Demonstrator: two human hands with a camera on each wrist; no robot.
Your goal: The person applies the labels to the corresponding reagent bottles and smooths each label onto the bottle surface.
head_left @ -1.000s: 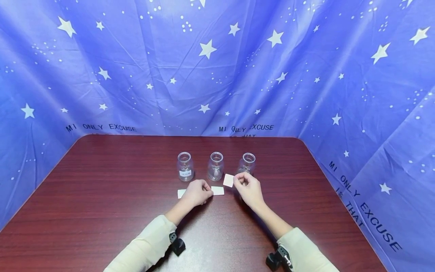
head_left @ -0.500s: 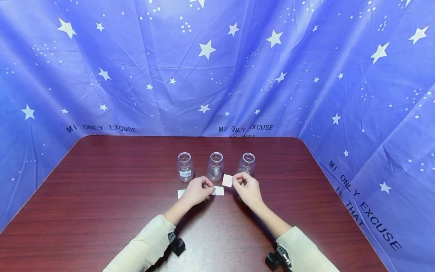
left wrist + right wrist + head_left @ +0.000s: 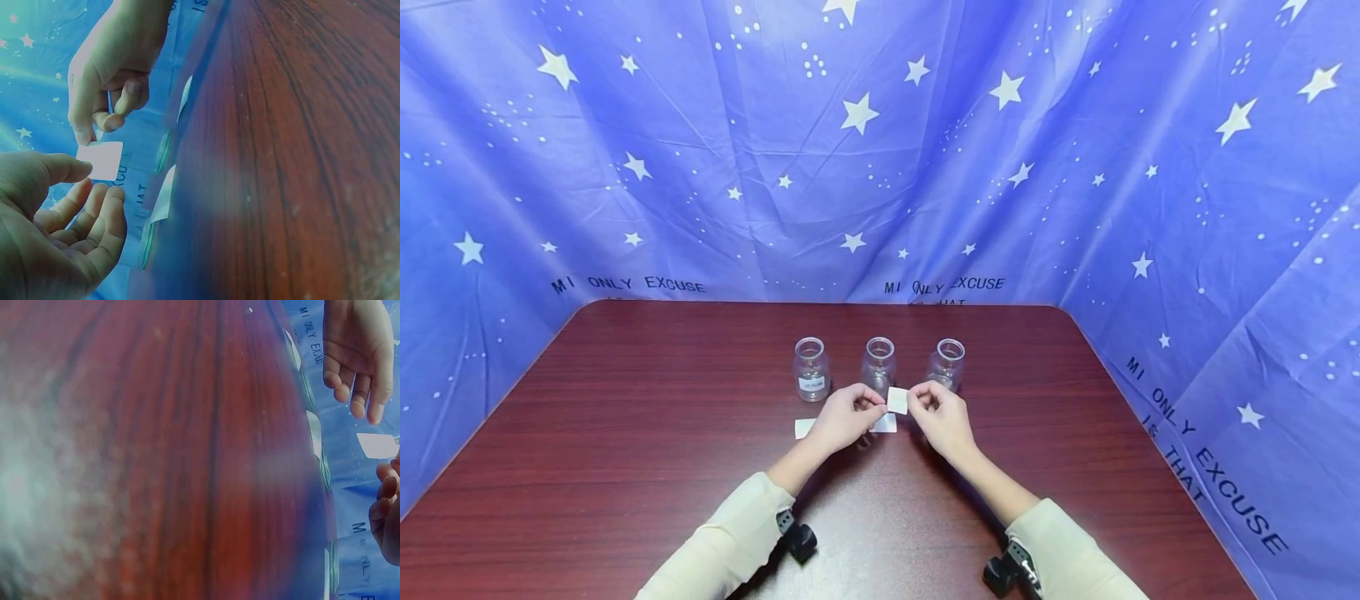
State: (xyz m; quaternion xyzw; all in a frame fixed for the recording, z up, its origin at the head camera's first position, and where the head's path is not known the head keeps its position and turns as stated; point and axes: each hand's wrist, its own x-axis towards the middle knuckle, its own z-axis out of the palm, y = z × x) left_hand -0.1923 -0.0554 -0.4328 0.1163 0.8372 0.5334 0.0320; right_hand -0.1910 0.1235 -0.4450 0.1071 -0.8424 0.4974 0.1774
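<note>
In the head view my right hand (image 3: pixel 942 423) pinches a small white square label (image 3: pixel 897 401) by its right edge, above the table in front of the glass jars. My left hand (image 3: pixel 847 417) comes in from the other side, its thumb tip close by the label's left edge. From the left wrist, its thumb (image 3: pixel 70 167) overlaps a corner of the label, the other fingers loosely bent below. The right wrist view shows a gap between the left fingertips (image 3: pixel 375 415) and the label (image 3: pixel 377 445). Beneath the hands lies a white paper piece (image 3: pixel 884 424), partly hidden.
Three open glass jars stand in a row: a left jar (image 3: pixel 810 367) bearing a printed label, a middle jar (image 3: pixel 878 362), and a right jar (image 3: pixel 950 358) partly behind the right hand. Another white paper piece (image 3: pixel 803 428) lies by the left jar. A starry blue curtain (image 3: pixel 850 167) surrounds the table (image 3: pixel 625 400).
My left hand has risen off the white paper piece and come up to the square label. The right hand has carried the label slightly left, closing the distance between both hands.
</note>
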